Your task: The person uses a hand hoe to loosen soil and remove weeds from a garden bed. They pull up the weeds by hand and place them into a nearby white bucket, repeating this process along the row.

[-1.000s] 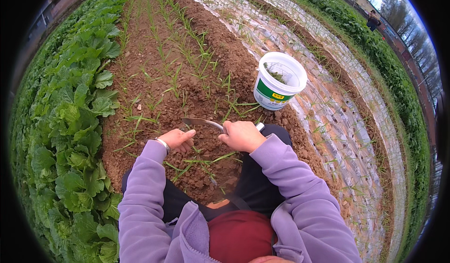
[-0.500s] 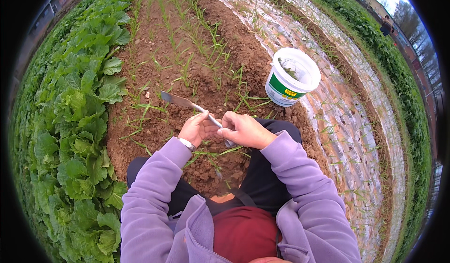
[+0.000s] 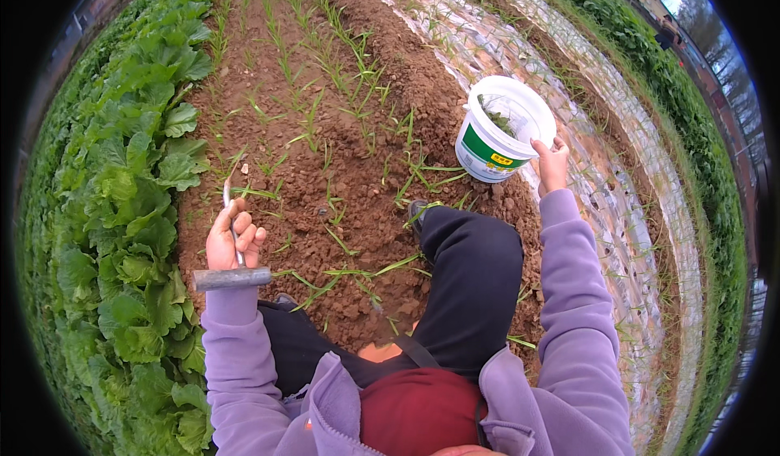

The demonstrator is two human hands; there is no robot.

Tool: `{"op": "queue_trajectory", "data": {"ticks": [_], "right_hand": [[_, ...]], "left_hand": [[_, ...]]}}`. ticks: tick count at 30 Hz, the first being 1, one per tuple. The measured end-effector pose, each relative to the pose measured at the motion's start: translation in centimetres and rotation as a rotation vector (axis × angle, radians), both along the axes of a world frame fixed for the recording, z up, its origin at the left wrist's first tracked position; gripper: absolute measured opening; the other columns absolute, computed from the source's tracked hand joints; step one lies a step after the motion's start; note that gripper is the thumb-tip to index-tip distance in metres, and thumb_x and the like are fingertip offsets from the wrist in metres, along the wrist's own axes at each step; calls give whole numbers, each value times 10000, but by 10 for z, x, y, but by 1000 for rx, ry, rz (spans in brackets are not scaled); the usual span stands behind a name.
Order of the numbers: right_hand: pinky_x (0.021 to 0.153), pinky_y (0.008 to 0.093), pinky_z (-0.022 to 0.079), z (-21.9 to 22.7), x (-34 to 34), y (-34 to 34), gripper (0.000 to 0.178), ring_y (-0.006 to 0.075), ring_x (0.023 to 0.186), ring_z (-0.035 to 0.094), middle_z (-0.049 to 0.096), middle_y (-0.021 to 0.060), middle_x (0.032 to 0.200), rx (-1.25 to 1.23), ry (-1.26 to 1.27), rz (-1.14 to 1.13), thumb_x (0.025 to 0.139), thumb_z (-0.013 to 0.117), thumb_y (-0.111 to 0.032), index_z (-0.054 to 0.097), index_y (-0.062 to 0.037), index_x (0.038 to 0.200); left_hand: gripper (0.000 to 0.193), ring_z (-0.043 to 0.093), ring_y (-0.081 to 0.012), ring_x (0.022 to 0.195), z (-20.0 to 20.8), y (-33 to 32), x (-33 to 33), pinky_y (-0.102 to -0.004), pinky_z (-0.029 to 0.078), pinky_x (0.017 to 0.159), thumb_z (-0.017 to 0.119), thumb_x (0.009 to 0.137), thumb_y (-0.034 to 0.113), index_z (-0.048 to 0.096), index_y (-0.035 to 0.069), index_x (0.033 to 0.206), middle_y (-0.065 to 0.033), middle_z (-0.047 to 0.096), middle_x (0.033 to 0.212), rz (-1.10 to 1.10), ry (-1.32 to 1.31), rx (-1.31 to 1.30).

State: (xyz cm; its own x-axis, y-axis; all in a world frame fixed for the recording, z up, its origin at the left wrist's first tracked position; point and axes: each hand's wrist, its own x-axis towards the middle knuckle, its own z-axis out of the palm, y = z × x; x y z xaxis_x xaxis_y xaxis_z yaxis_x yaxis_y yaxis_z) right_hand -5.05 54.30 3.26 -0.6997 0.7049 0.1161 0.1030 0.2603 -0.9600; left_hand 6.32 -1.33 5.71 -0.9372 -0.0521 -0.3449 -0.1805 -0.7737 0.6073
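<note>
My left hand (image 3: pixel 235 236) is closed around the thin metal shaft of a T-handled trowel (image 3: pixel 231 278). Its grey crossbar lies over my wrist, and its narrow blade points away, seen nearly edge-on. At the right, my right hand (image 3: pixel 552 163) grips the rim of a white plastic bucket (image 3: pixel 481 154) with a green label. The thumb shows at the rim; the other fingers are partly hidden. Inside the bucket lie some green plant bits (image 3: pixel 497 118). The bucket leans slightly on the soil beside the plastic-covered bed.
Leafy green vegetables (image 3: pixel 134 236) form a dense row on the left. Brown soil (image 3: pixel 325 204) with thin grassy seedlings (image 3: pixel 309 127) runs ahead of me. Plastic sheeting (image 3: pixel 601 212) covers beds on the right. My dark-trousered knee (image 3: pixel 471 253) stands between me and the bucket.
My hands have parted. The trowel went left in my left hand and now has its crossbar toward me. My right hand let go of it and took the bucket's rim.
</note>
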Motion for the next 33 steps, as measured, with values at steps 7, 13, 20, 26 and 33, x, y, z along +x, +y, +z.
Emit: {"op": "queue_trajectory", "data": {"ticks": [7, 13, 20, 26, 33], "right_hand": [[949, 547, 430, -66, -15, 70, 779, 436, 1161, 505, 239, 254, 1467, -686, -407, 113, 873, 579, -524, 229, -163, 1468], [893, 534, 475, -80, -48, 46, 686, 444, 1130, 526, 302, 186, 1452, -874, -376, 168, 906, 538, -508, 273, -163, 1436], [928, 562, 472, -91, -74, 39, 554, 442, 1074, 568, 474, 246, 1273, -947, -147, 89, 895, 553, -333, 343, -34, 1312], [939, 523, 492, -90, -86, 39, 512, 431, 1094, 575, 519, 275, 1236, -905, -155, 44, 879, 480, -231, 376, 68, 1281], [908, 549, 514, -82, -165, 30, 514, 461, 1025, 586, 496, 278, 1199, -882, -47, 233, 856, 497, -183, 300, 48, 1271]], "left_hand": [[116, 309, -92, 365, -5, -53, 5, -291, 446, 522, 478, 985, 197, 504, 83, 985, 51, 335, 542, 276, -49, -154], [102, 335, -93, 374, -20, -68, -7, -297, 445, 515, 537, 954, 185, 520, 84, 957, 59, 341, 539, 327, -245, -144], [129, 350, -88, 372, -20, -58, -8, -304, 450, 510, 496, 980, 180, 515, 72, 1048, 43, 411, 583, 229, -178, -94], [146, 355, -84, 375, -15, -51, -8, -297, 439, 501, 497, 981, 174, 530, 57, 1063, 39, 433, 590, 233, -249, -129], [180, 360, -70, 371, -18, -40, -17, -269, 429, 493, 503, 979, 191, 549, 49, 1079, 46, 426, 610, 214, -305, -176]]}}
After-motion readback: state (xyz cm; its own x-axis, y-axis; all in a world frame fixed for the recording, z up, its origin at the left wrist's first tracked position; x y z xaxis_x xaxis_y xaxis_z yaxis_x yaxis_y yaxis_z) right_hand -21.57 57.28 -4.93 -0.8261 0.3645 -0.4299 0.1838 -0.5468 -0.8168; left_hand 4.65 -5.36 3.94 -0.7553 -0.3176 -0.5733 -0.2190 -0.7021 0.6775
